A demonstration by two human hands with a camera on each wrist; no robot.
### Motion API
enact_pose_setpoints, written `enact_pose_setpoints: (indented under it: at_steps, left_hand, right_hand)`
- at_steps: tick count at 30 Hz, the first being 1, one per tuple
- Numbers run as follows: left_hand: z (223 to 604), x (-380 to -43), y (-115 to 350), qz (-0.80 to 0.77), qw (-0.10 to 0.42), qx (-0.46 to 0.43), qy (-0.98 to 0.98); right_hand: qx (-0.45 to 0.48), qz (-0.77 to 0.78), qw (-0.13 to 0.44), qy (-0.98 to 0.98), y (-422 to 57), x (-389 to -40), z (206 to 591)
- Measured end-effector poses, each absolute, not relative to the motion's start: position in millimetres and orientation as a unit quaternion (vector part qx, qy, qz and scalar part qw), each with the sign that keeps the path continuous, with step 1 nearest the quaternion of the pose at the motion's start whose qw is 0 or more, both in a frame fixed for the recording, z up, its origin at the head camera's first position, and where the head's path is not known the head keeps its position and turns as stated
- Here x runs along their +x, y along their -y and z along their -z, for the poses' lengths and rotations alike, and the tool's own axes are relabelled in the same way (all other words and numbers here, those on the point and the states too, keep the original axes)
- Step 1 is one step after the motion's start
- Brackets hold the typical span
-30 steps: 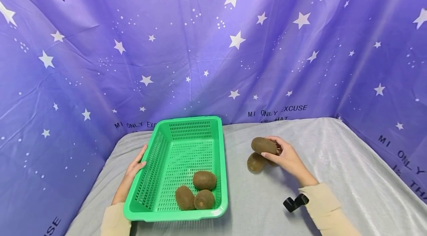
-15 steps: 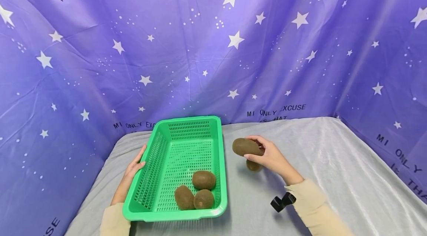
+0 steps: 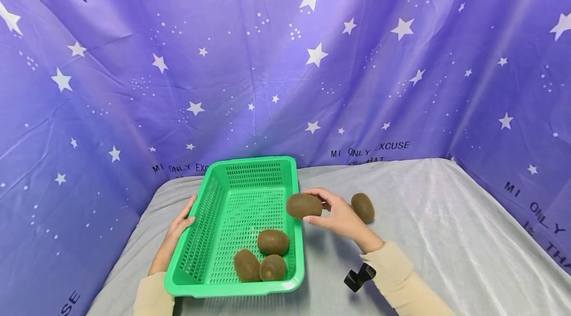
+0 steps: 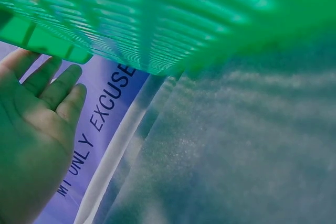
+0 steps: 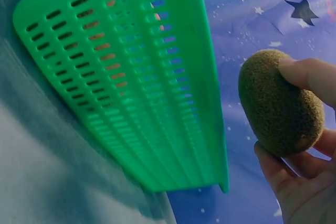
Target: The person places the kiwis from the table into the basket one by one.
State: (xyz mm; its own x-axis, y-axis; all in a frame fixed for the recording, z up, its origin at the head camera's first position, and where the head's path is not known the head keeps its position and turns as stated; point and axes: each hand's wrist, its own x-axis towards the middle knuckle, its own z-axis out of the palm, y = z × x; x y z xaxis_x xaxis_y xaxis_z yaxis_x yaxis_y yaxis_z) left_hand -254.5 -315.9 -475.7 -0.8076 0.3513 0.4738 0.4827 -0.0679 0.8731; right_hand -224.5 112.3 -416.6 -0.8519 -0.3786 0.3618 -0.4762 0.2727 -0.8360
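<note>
In the head view a green slotted basket (image 3: 294, 261) stands left of centre, with three brown kiwis (image 3: 273, 242) in its near right corner. My left hand (image 3: 175, 233) rests at the basket's left rim; in the left wrist view its fingers (image 4: 62, 85) look straight, partly behind the rim. My right hand (image 3: 341, 219) grips another kiwi (image 3: 304, 206) between thumb and fingers, over the basket's right rim. That kiwi (image 5: 279, 102) shows whole above the rim in the right wrist view. One more kiwi (image 3: 363, 208) lies on the cloth behind the right hand.
Grey cloth (image 3: 428, 236) covers the table. A purple star-printed curtain (image 3: 276, 58) hangs behind and at both sides. A black device (image 3: 359, 277) sits at the right wrist.
My right hand has carried its kiwi leftward from the pile to the basket's right rim. A kiwi on the cloth has come into view behind it. The left hand stays put.
</note>
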Motion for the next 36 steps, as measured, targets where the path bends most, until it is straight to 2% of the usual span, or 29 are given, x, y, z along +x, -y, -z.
enact_pose_setpoints:
  at_steps: [6, 14, 27, 33, 36]
  left_hand:
    - [475.3, -254.2, 316.6, 0.607, 0.090, -0.315, 0.724]
    - [476.4, -255.2, 314.9, 0.664, 0.048, -0.311, 0.678]
    - [471.7, -253.2, 313.0, 0.662, 0.054, -0.311, 0.680]
    - [472.7, -253.1, 313.5, 0.618, 0.080, -0.301, 0.721]
    - [473.6, -253.1, 314.8, 0.631, 0.071, -0.299, 0.713]
  right_hand:
    - [0.285, -0.533, 0.025, 0.796, -99.3, -222.6, 414.9]
    - [0.292, -0.512, 0.004, 0.808, -82.8, -223.5, 417.6]
    - [0.313, -0.514, 0.000, 0.799, -80.9, -224.5, 420.8]
    - [0.310, -0.541, 0.011, 0.782, -92.5, -222.6, 429.5]
    - [0.305, -0.554, 0.018, 0.774, -101.0, -222.4, 434.7]
